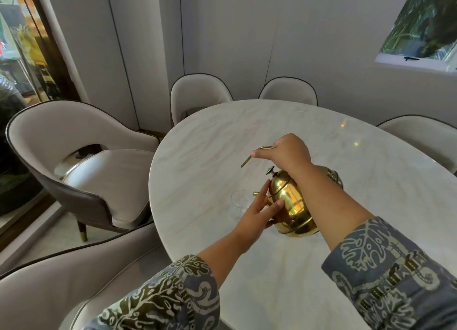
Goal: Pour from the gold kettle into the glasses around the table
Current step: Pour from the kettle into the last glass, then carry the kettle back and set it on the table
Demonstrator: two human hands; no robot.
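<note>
The gold kettle (290, 206) hangs tilted to the left over the white marble table (272, 131), its spout pointing at a clear glass (238, 203) near the table's left edge. My right hand (286, 151) is closed on the curved gold handle above the kettle. My left hand (259, 211) lies flat against the kettle's left side with fingers stretched out, and it covers part of the glass. I cannot see any liquid flowing. Only this one glass is in view.
Beige upholstered chairs ring the table: one at the left (81, 156), one at the lower left (74, 280), two at the far side (197, 94), one at the right (420, 134). A window (425, 22) is at the upper right.
</note>
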